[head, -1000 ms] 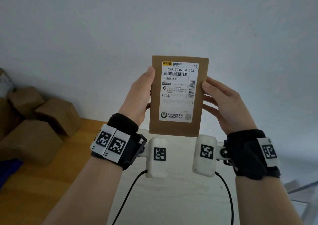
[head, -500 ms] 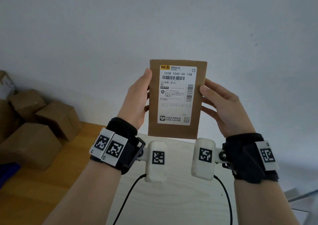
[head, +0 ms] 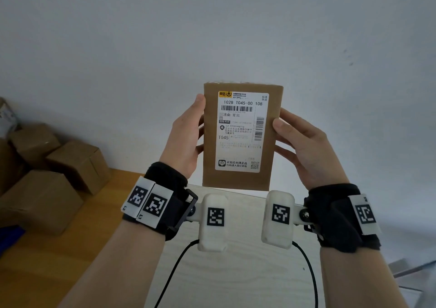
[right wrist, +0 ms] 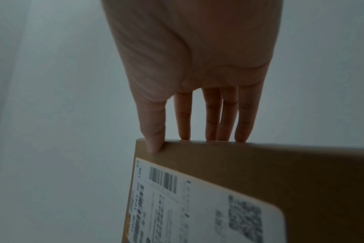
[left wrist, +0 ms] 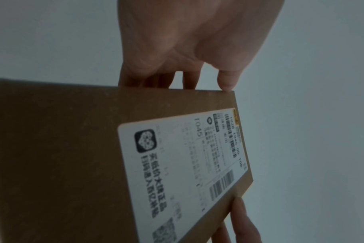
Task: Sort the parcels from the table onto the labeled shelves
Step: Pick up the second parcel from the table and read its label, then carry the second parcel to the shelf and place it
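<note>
A flat brown cardboard parcel (head: 240, 182) stands upright in the air before a pale wall. Its white shipping label (head: 240, 130) faces me and reads T045. My left hand (head: 186, 138) grips the parcel's left edge, thumb on the front and fingers behind. My right hand (head: 304, 147) grips the right edge the same way. In the left wrist view the parcel (left wrist: 73, 156) hangs below the left hand (left wrist: 187, 41), whose thumb sits at the edge. In the right wrist view the right hand (right wrist: 197, 57) has its thumb on the parcel (right wrist: 260, 172) and its fingers behind.
Several plain cardboard boxes (head: 59, 166) are stacked at the left on a wooden table (head: 70, 248). A pale white board (head: 236, 272) lies below my wrists. Something blue (head: 9, 237) shows at the far left edge, and a metal frame (head: 412, 274) at the lower right.
Both hands have carried the parcel slightly left and up. Its top edge now just shows. The grip has not changed.
</note>
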Demonstrator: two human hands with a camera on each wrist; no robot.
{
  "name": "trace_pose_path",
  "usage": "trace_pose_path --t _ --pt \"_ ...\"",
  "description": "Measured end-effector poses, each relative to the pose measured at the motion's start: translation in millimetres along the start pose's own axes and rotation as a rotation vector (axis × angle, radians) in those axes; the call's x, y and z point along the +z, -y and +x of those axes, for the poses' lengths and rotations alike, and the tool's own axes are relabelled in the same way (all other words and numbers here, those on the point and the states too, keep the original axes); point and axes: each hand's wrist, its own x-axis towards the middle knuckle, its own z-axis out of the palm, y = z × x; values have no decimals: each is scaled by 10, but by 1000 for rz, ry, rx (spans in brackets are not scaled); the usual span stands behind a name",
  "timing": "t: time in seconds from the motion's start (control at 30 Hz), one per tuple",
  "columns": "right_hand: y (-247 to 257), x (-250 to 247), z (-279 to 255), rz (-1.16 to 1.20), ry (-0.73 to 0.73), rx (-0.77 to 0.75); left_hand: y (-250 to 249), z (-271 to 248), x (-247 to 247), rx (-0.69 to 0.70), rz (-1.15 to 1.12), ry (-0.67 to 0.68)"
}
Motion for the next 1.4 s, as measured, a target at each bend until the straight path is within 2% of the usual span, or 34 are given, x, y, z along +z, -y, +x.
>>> trace_pose_path --t 0.3,0.6,0.7,0.87,1.0,1.2,1.3,1.4 --pt "0 -19 -5 -18 -5 -6 5 27 -7 -13 -27 31" --pt "16 -99 -51 -47 -41 -5 35 75 37 16 90 128" --pt "11 -151 -79 -50 -98 20 94 102 86 63 172 148" --pt "-47 -282 -143 -46 -272 95 219 148 233 84 224 209" --pt "-138 -390 -254 -29 -335 143 386 136 378 104 159 273" --pt "-207 -656 -627 -34 -454 94 640 -15 684 -49 42 356" --pt "-134 -828 -878 -50 -504 79 660 -204 885 -137 4 415" --pt "6 -997 -1178 -53 -561 53 611 -471 1106 -163 -4 506"
